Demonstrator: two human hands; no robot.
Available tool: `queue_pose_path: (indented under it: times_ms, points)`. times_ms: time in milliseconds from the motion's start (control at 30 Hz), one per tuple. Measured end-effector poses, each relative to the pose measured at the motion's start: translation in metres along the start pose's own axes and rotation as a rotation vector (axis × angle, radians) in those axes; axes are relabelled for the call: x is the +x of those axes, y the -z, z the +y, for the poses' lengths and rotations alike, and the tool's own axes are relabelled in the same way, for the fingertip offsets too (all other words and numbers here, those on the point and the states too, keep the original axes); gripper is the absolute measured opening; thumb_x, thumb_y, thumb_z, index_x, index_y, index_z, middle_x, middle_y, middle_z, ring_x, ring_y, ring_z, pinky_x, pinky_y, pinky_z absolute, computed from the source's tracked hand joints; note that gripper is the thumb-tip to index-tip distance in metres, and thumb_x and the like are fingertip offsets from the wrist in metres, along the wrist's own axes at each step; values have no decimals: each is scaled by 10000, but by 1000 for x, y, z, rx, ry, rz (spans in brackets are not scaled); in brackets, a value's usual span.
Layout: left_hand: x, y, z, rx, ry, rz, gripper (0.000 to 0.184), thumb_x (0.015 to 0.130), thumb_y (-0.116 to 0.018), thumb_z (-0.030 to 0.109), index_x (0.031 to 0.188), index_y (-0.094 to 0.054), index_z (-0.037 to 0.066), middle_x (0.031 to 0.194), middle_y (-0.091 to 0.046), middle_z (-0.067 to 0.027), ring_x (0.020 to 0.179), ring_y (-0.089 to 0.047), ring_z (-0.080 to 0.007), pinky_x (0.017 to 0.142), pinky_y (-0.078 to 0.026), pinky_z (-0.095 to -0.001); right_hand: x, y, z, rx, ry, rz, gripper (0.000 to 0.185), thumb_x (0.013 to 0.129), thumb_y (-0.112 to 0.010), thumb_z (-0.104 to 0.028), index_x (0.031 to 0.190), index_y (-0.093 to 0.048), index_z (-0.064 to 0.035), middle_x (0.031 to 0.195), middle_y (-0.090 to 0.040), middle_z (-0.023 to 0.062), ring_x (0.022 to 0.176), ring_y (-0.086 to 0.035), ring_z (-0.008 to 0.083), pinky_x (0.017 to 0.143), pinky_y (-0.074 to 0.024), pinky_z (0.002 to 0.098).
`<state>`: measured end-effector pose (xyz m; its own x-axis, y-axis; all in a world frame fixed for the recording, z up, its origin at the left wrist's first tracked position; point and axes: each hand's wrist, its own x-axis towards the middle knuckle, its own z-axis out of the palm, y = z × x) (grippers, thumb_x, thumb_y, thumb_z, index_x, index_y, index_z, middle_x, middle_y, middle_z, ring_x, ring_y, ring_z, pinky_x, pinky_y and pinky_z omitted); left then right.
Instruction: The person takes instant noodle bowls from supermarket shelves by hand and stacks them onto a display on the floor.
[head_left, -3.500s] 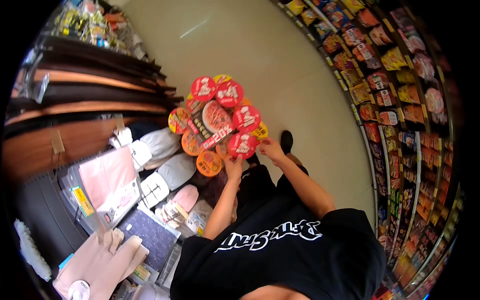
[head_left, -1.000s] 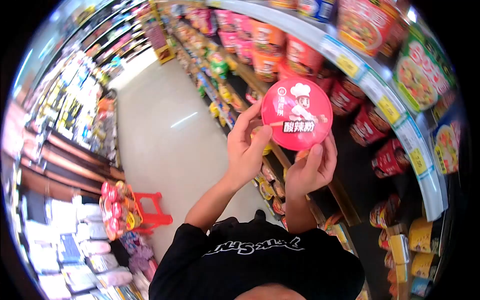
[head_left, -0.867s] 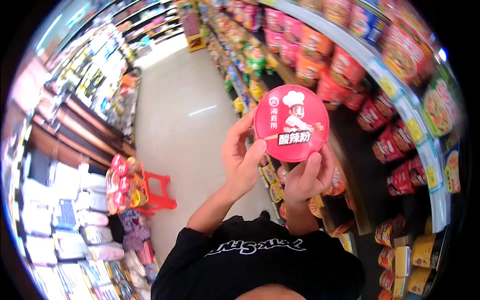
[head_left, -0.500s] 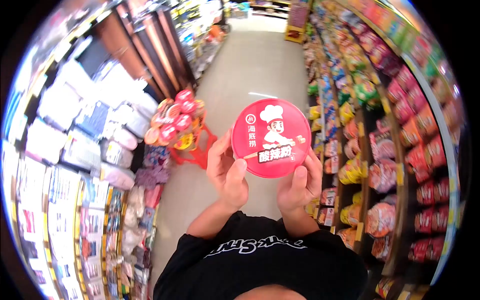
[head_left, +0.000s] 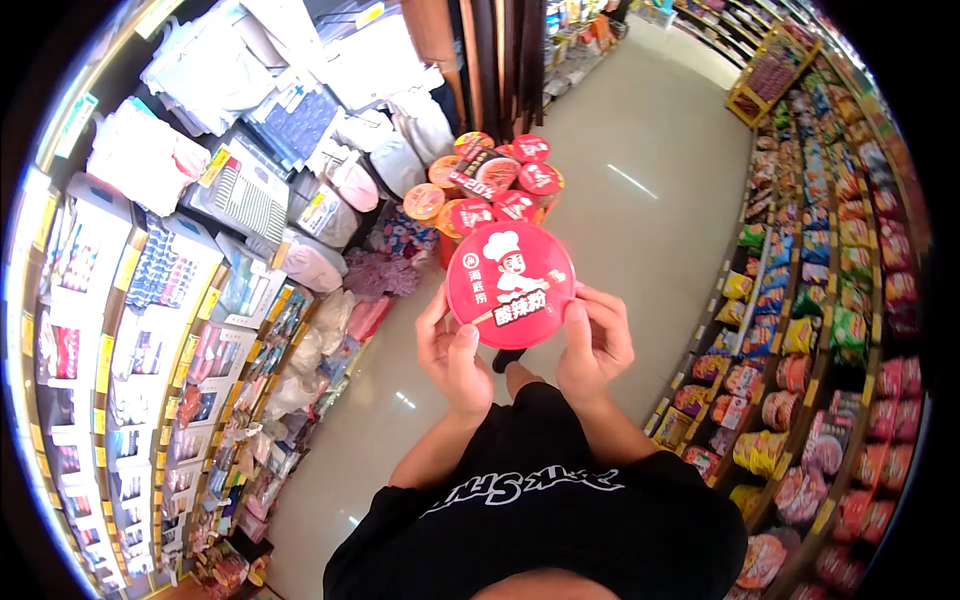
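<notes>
Both hands hold a round instant noodle tub [head_left: 512,287] in front of my chest, its red lid facing up. The lid carries a chef cartoon and white Chinese lettering. My left hand [head_left: 457,355] grips the left side, with its thumb at the lid's lower edge. On the other side my right hand [head_left: 594,345] is closed on the rim. The tub's sides and underside are hidden. Just beyond it stands a heaped display of noodle tubs [head_left: 520,205], red and orange, with a dark sign [head_left: 485,172] among them.
Shelves of packaged textiles [head_left: 245,205] line the left, with plastic-wrapped goods [head_left: 290,385] low down. Snack and noodle shelves [head_left: 800,335] curve along the right. A pale tiled floor [head_left: 650,210] runs between them. Brown hanging strips [head_left: 500,70] stand behind the tub display.
My view has turned left and come nearer the display, which now lies right behind the held tub. Both hands keep hold of the tub, which sits slightly further left and tilted.
</notes>
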<state>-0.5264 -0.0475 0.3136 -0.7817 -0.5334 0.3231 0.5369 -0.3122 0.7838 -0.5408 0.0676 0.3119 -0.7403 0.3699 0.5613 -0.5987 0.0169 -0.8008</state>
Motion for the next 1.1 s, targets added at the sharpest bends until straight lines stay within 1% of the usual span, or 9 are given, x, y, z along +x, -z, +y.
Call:
queue_pose_path:
  times_ms: [100, 133, 167, 400, 700, 733, 800, 1000, 1100]
  points:
    - [36, 23, -26, 85, 8, 51, 419, 845, -499, 24, 1248, -459, -83, 1244, -532, -208, 1132, -544, -253, 990, -418, -364, 12, -30, 45, 36, -85, -80, 70, 851, -608, 61, 919, -612, 47, 1046, -606, 163, 916, -600, 170, 798, -492, 280]
    - [49, 28, -33, 138, 10, 69, 417, 840, -475, 19, 1244, -467, -83, 1242, -537, -204, 1135, -544, -254, 995, -413, -366, 17, -42, 62, -17, -21, -104, 66, 840, -618, 69, 903, -611, 49, 1029, -610, 161, 912, -603, 184, 800, -487, 285]
    - [65, 31, -41, 186, 7, 81, 418, 835, -451, 14, 1241, -474, -84, 1240, -542, -199, 1137, -544, -256, 999, -408, -367, 23, -57, 73, -31, -57, -72, 100, 783, -690, 48, 863, -632, 28, 949, -656, 179, 866, -632, 223, 756, -495, 296]
    - [162, 89, -92, 351, 335, 118, 347, 835, -511, -33, 1181, -502, -61, 1176, -564, -169, 1090, -557, -215, 946, -447, -330, 47, -123, 178, 34, -322, -271, 122, 800, -671, 22, 900, -602, 15, 979, -603, 129, 821, -642, 169, 686, -540, 266]
    - [266, 152, -201, 408, 653, 33, 331, 862, -514, -49, 1193, -497, -53, 1157, -580, -163, 1052, -575, -188, 939, -455, -300, 52, -195, 278, -46, -838, -138, 280, 827, -620, 39, 1093, -534, 33, 996, -562, 108, 920, -649, 207, 725, -546, 281]
    - [279, 152, -213, 411, 670, 60, 323, 833, -556, -43, 1156, -546, -45, 1066, -617, -115, 955, -591, -152, 849, -483, -268, 51, -204, 290, -61, -871, -93, 304, 826, -615, 45, 1118, -531, 35, 1006, -551, 109, 923, -648, 211, 728, -546, 283]
    - [302, 173, -241, 448, 772, -18, 320, 835, -541, -62, 1155, -545, -41, 1083, -613, -118, 963, -593, -160, 854, -484, -276, 44, -221, 317, -131, -910, -12, 384, 809, -602, 53, 1185, -530, 44, 1045, -531, 129, 940, -648, 233, 745, -547, 296]
    - [353, 221, -320, 488, 937, -239, 291, 860, -522, -52, 1150, -540, -51, 1082, -616, -124, 969, -601, -164, 847, -495, -273, 29, -251, 384, -353, -1060, 72, 399, 777, -608, -21, 1166, -564, 55, 1115, -544, 195, 929, -655, 276, 783, -547, 332]
    - [365, 231, -343, 534, 1062, -291, 280, 872, -527, -42, 1152, -535, -40, 1078, -616, -121, 953, -607, -161, 818, -511, -280, 26, -252, 410, -463, -1117, -11, 428, 757, -619, -66, 1162, -564, 63, 1147, -536, 226, 906, -654, 297, 793, -540, 348]
